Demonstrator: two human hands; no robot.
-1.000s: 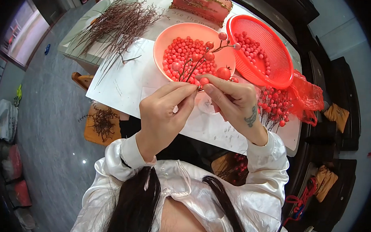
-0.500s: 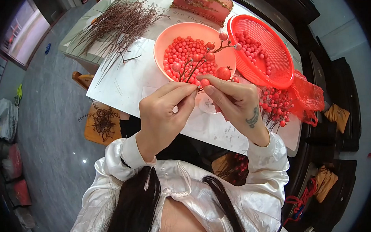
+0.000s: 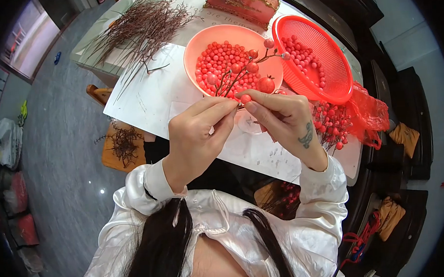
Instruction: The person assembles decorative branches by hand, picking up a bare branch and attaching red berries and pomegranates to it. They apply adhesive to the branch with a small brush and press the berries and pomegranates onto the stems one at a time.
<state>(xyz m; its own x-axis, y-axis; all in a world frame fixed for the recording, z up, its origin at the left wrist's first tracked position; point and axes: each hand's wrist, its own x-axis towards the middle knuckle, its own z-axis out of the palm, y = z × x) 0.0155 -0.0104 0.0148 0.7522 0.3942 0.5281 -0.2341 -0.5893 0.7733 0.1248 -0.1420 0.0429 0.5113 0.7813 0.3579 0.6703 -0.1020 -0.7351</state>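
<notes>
My left hand (image 3: 196,135) pinches the lower stem of a brown twig (image 3: 231,78) that carries several red berries at its tips. My right hand (image 3: 281,118) pinches a small red berry (image 3: 245,98) between thumb and forefinger, right against the fingertips of the left hand at the twig's stem. Both hands are raised over the white table (image 3: 149,99), in front of a pink bowl (image 3: 197,42) filled with loose red berries.
A red mesh basket (image 3: 335,57) with some berries leans beside the bowl. A finished berry bunch (image 3: 332,125) and a red plastic bag (image 3: 369,113) lie at the right. A pile of bare twigs (image 3: 140,25) is at the back left, a pink box (image 3: 240,4) behind the bowl.
My right wrist has shifted slightly to the right; both hands keep pinching at the same spot on the twig.
</notes>
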